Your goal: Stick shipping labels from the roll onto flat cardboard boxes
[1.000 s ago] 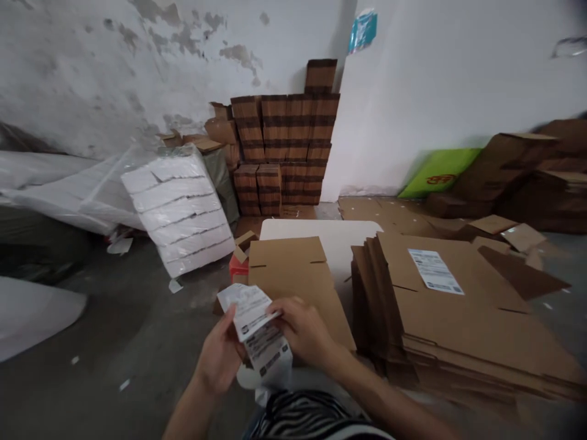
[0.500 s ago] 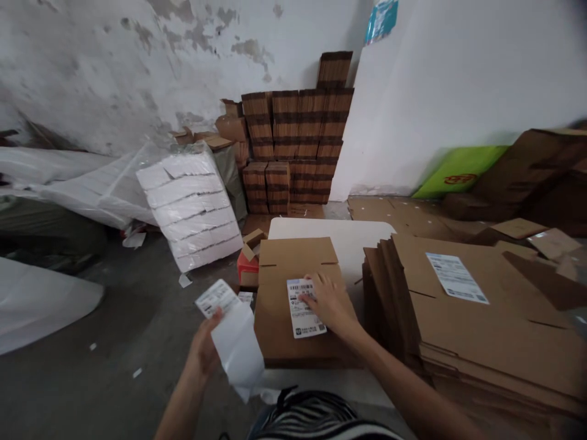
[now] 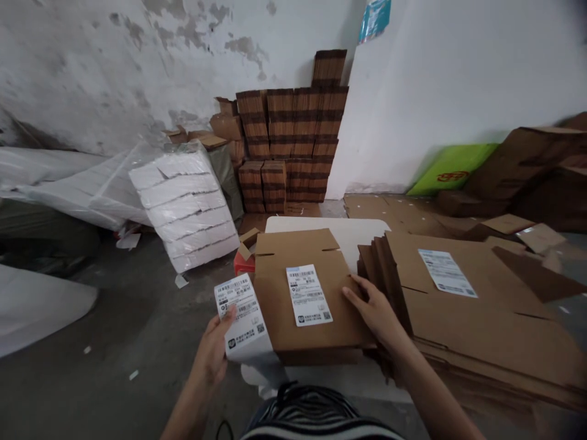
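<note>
In my left hand (image 3: 219, 342) is a strip of printed shipping labels (image 3: 241, 321), pinched between thumb and fingers. Its white tail hangs down by the front of the table. Right beside the strip lies a flattened cardboard box (image 3: 293, 244), the top one of a stack in front of me. A shipping label (image 3: 309, 296) is stuck flat near the middle of it. My right hand (image 3: 373, 305) grips the right edge of this box, thumb on top; the other fingers are partly hidden.
A second stack of flattened boxes (image 3: 477, 330), its top one labelled (image 3: 447, 272), stands on the right. Beneath the middle stack is a white table (image 3: 367, 227). Bundled cardboard (image 3: 293, 122) rises against the wall. Plastic-wrapped white bundles (image 3: 188, 208) stand at left.
My right hand has moved off the stuck label to the box's right edge. My left hand has brought the label strip right and turned its printed face up.
</note>
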`<state>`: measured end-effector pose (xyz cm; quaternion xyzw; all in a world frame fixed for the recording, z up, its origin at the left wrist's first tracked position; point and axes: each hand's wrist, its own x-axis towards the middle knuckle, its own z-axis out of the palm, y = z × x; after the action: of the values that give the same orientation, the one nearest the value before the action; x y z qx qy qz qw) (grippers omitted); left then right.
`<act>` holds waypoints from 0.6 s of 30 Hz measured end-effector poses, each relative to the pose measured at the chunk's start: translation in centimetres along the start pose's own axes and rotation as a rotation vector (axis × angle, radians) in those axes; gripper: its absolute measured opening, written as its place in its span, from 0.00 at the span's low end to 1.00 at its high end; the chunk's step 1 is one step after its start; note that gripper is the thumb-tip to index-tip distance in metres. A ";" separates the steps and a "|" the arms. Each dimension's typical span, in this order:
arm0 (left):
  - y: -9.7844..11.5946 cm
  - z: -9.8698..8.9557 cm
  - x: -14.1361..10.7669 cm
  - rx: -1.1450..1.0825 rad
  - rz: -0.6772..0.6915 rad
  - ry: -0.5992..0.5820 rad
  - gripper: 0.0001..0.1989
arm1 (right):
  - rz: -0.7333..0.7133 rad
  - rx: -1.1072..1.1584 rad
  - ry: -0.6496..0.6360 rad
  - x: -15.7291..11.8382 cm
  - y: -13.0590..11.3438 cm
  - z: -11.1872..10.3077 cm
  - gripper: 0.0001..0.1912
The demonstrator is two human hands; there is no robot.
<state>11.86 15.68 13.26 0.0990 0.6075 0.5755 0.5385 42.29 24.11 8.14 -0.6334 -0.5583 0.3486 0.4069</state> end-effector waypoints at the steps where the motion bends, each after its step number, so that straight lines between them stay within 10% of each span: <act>1: 0.2 0.3 -0.3 -0.013 -0.005 -0.010 0.09 | 0.008 0.043 -0.001 0.1 -0.5 -0.9 0.30; 12: -1.9 2.2 -0.8 -0.321 -0.093 -0.242 0.19 | 0.207 0.468 -0.146 -1.0 -4.4 -0.7 0.32; 18: -2.8 0.0 0.9 -0.307 -0.043 -0.295 0.21 | -0.064 0.095 0.204 -0.7 -2.5 -12.7 0.32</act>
<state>12.87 15.47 10.52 0.0861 0.4291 0.6289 0.6426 52.54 21.94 15.82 -0.6275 -0.5167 0.2954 0.5020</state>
